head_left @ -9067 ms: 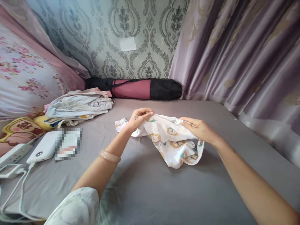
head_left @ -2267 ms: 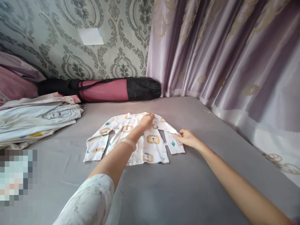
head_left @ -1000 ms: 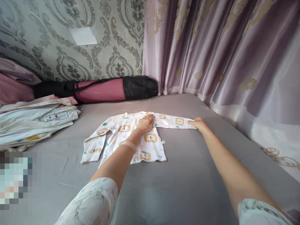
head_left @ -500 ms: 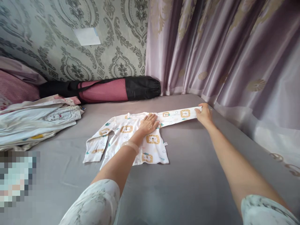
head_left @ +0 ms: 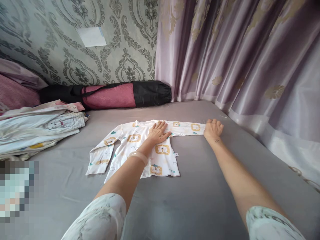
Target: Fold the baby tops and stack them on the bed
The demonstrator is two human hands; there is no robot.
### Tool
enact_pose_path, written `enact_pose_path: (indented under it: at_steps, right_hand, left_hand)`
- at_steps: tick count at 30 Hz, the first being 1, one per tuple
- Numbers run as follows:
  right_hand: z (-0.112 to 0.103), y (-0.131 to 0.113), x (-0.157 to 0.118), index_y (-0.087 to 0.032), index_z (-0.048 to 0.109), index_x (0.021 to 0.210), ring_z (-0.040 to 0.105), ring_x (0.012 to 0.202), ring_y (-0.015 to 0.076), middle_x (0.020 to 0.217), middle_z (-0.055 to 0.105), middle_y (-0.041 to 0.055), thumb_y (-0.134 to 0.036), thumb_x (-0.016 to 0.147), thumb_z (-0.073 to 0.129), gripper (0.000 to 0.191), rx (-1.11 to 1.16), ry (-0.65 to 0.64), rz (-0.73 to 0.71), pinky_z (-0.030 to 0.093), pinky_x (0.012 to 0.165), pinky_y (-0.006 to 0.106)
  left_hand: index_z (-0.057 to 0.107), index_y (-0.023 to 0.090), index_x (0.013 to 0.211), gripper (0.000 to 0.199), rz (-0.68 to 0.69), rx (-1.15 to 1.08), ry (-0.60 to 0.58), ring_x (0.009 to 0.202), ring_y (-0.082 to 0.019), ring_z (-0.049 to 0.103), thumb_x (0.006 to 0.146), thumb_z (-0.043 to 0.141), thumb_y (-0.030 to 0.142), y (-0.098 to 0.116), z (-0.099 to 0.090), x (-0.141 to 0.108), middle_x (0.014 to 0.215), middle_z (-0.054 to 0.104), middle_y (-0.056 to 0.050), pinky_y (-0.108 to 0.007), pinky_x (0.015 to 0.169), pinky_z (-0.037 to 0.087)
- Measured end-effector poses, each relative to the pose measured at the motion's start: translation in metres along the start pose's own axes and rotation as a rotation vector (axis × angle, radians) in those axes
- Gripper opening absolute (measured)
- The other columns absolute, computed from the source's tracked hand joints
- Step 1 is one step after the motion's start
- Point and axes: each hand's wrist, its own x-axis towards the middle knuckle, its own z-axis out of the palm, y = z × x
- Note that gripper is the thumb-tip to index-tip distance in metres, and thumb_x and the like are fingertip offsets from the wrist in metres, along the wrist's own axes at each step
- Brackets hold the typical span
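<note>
A child's white long-sleeved shirt [head_left: 162, 160] with yellow lion prints lies spread on the grey sheet [head_left: 190, 193]. Flat on its upper chest, near the shoulder, rests my left hand [head_left: 158, 132], its fingers stretched out. At the end of the right-side sleeve [head_left: 186, 128] is my right hand [head_left: 213, 130], closed with the fingers curled at the cuff; the hand covers the cuff's edge. The other sleeve [head_left: 101, 155] bends down toward me on the left. A small white tag sticks out from the shirt's side seam.
A pile of clothes [head_left: 42, 128] lies on the left side of the bed. Along the wall runs a pink rolled mat in a black bag [head_left: 110, 96]. Purple curtains [head_left: 225, 50] hang at the back right. A blurred patch covers the lower left corner.
My right hand has moved down and slightly left with the sleeve end, and has turned over so its knuckles face differently. The sleeve now lies lower. My left hand stays on the shirt.
</note>
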Motion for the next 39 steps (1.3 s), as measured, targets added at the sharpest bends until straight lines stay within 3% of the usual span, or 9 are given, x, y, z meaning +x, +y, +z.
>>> enact_pose_path:
  at_steps: [4, 7, 9, 12, 20, 26, 32, 36, 39]
  right_hand:
    - [0.022, -0.054, -0.003, -0.019, 0.055, 0.132, 0.048, 0.129, 0.0258, 0.142, 0.051, 0.0144, -0.027, 0.099, 0.044, 0.036, 0.018, -0.012, -0.17, 0.038, 0.107, 0.043]
    - [0.047, -0.096, -0.009, -0.017, 0.042, 0.145, 0.029, 0.143, 0.0239, 0.153, 0.04, 0.0112, -0.027, 0.1, 0.03, 0.047, 0.052, -0.115, -0.446, 0.02, 0.117, 0.044]
    - [0.058, -0.114, -0.012, -0.015, 0.036, 0.149, 0.023, 0.146, 0.023, 0.157, 0.033, 0.0103, -0.031, 0.101, 0.024, 0.052, 0.066, -0.202, -0.495, 0.014, 0.119, 0.044]
    - [0.064, -0.119, -0.014, -0.013, 0.031, 0.152, 0.019, 0.147, 0.0217, 0.159, 0.026, 0.0093, -0.036, 0.101, 0.018, 0.057, 0.066, -0.271, -0.478, 0.01, 0.12, 0.043]
    - [0.057, -0.076, -0.005, -0.02, 0.028, 0.153, 0.016, 0.148, 0.0244, 0.161, 0.023, 0.008, -0.039, 0.101, 0.014, 0.057, -0.043, -0.27, -0.363, 0.011, 0.119, 0.052]
    - [0.045, -0.028, 0.008, -0.025, 0.027, 0.154, 0.015, 0.148, 0.0268, 0.162, 0.02, 0.008, -0.043, 0.101, 0.013, 0.058, -0.146, -0.272, -0.201, 0.013, 0.117, 0.056]
    - [0.038, 0.022, 0.024, -0.023, 0.027, 0.154, 0.022, 0.146, 0.0284, 0.16, 0.025, 0.0098, -0.047, 0.1, 0.005, 0.063, -0.246, -0.233, -0.03, 0.021, 0.114, 0.058]
    - [0.041, 0.033, 0.027, -0.025, 0.028, 0.154, 0.025, 0.145, 0.0242, 0.16, 0.025, 0.0057, -0.043, 0.1, 0.004, 0.062, -0.273, -0.21, -0.024, 0.024, 0.115, 0.052]
    - [0.042, 0.031, 0.024, -0.025, 0.03, 0.152, 0.026, 0.144, 0.0231, 0.159, 0.028, 0.0058, -0.041, 0.1, 0.005, 0.06, -0.282, -0.189, -0.032, 0.027, 0.114, 0.05]
  left_hand:
    - [0.039, 0.024, 0.146, 0.06, -0.012, -0.014, -0.014, 0.147, -0.027, 0.022, 0.095, 0.038, 0.055, 0.0, -0.001, 0.0, 0.157, 0.033, -0.008, -0.049, 0.12, 0.016]
    - [0.037, 0.025, 0.147, 0.058, -0.027, -0.003, -0.022, 0.147, -0.027, 0.021, 0.096, 0.036, 0.051, 0.001, 0.0, 0.001, 0.157, 0.032, -0.007, -0.052, 0.12, 0.013]
    - [0.036, 0.023, 0.149, 0.056, -0.035, 0.016, -0.016, 0.147, -0.028, 0.021, 0.097, 0.032, 0.044, 0.001, 0.002, 0.001, 0.157, 0.032, -0.007, -0.055, 0.119, 0.012]
    - [0.034, 0.02, 0.15, 0.055, -0.038, 0.038, -0.026, 0.147, -0.029, 0.021, 0.098, 0.027, 0.038, 0.001, 0.004, 0.002, 0.157, 0.031, -0.008, -0.059, 0.118, 0.011]
    - [0.037, 0.023, 0.148, 0.056, -0.062, 0.016, -0.063, 0.148, -0.029, 0.018, 0.099, 0.027, 0.048, 0.004, -0.002, 0.002, 0.158, 0.029, -0.008, -0.062, 0.117, 0.008]
    - [0.036, 0.022, 0.149, 0.059, -0.033, 0.028, -0.052, 0.148, -0.03, 0.018, 0.099, 0.026, 0.051, 0.002, -0.001, 0.002, 0.159, 0.027, -0.008, -0.062, 0.117, 0.008]
    - [0.03, 0.022, 0.151, 0.059, -0.007, 0.056, -0.148, 0.149, -0.027, 0.015, 0.1, 0.022, 0.05, -0.001, -0.014, 0.0, 0.16, 0.023, -0.006, -0.056, 0.118, 0.01]
    - [0.028, 0.021, 0.152, 0.057, 0.031, 0.07, -0.176, 0.149, -0.026, 0.015, 0.101, 0.017, 0.044, -0.007, -0.016, 0.0, 0.161, 0.022, -0.006, -0.055, 0.118, 0.013]
    - [0.032, 0.021, 0.15, 0.055, 0.029, 0.121, -0.124, 0.148, -0.026, 0.019, 0.102, 0.019, 0.044, -0.004, -0.013, 0.001, 0.16, 0.026, -0.007, -0.054, 0.118, 0.013]
